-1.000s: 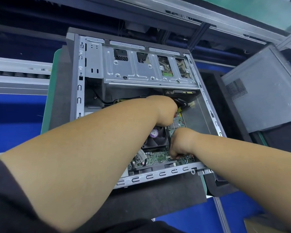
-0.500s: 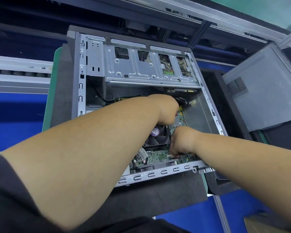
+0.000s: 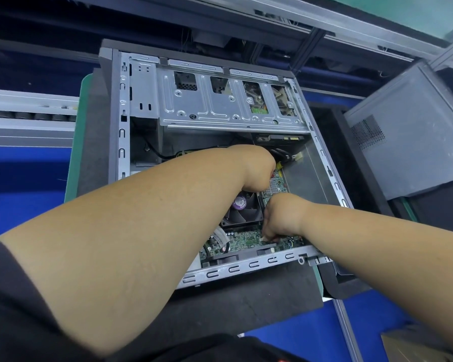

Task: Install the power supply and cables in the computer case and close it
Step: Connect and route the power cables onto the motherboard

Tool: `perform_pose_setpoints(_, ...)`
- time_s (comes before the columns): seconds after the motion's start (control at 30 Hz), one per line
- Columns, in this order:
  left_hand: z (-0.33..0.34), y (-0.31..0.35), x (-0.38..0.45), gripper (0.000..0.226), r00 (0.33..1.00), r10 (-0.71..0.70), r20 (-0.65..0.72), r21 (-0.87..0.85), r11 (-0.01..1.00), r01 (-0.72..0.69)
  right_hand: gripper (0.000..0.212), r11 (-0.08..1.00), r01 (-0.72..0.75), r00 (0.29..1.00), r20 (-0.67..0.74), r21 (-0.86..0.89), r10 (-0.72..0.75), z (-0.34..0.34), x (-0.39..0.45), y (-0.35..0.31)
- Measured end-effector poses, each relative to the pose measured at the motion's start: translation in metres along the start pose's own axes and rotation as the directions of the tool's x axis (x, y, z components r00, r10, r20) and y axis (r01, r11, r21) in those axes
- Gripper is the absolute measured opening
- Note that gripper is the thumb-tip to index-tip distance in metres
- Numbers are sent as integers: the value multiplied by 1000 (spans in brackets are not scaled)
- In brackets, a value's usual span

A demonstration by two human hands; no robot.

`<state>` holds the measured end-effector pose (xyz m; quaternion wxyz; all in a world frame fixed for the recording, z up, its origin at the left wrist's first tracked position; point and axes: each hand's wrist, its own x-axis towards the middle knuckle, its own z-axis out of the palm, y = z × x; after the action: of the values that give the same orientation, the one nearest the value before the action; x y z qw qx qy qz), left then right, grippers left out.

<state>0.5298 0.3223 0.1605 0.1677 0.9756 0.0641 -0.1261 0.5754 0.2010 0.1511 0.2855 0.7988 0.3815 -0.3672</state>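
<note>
Fingers of right hand (image 3: 283, 218) pinching small connector (image 3: 266, 239) on motherboard (image 3: 246, 240), left hand (image 3: 256, 171) reaching deep, grip hidden.

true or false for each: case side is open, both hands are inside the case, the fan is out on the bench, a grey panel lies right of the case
1. The computer case lies with its side open. True.
2. Both the left hand and right hand reach inside it. True.
3. The fan sits out on the bench. False: it is inside the case, on the motherboard.
4. A grey panel lies right of the case. True.
5. The right hand rests on the drive cage. False: its fingers are down at the motherboard's near edge.
</note>
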Motion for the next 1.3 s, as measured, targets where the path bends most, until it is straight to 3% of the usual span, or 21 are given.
perform_pose_setpoints(0.17, 1, 0, -1, 27, 1000, 15, 0, -23, 1000, -15, 13, 986, 37, 994, -99, -162, -54, 1, 2, -5)
perform_pose_setpoints(0.23, 2, -1, 0, 27, 1000, 21, -14, -26, 999, -22, 23, 984, 28, 986, -154, -175, -55, 4, 4, -5)
perform_pose_setpoints(0.37, 2, 0, 0, 27, 1000, 22, 2, -42, 999, -22, 13, 985, 43, 992, -110, -165, -61, 4, 6, -4)
perform_pose_setpoints(0.6, 2, -1, 1, 27, 999, 32, -8, -40, 999, -32, 40, 995, 68, 996, -52, -77, -72, -2, 9, 0)
perform_pose_setpoints(0.77, 2, -1, 1, 27, 1000, 25, -3, -49, 999, -25, 30, 993, 64, 994, -79, -104, -72, 0, 12, -3)
perform_pose_setpoints(1.03, 2, 0, 0, 27, 1000, 12, -2, -63, 998, -13, 34, 987, 51, 988, -135, -151, -72, -1, 13, -5)
perform_pose_setpoints(1.3, 0, 0, -2, 27, 1000, -5, 5, -82, 997, 5, 61, 990, 36, 997, -65, -133, -45, -4, 13, -3)
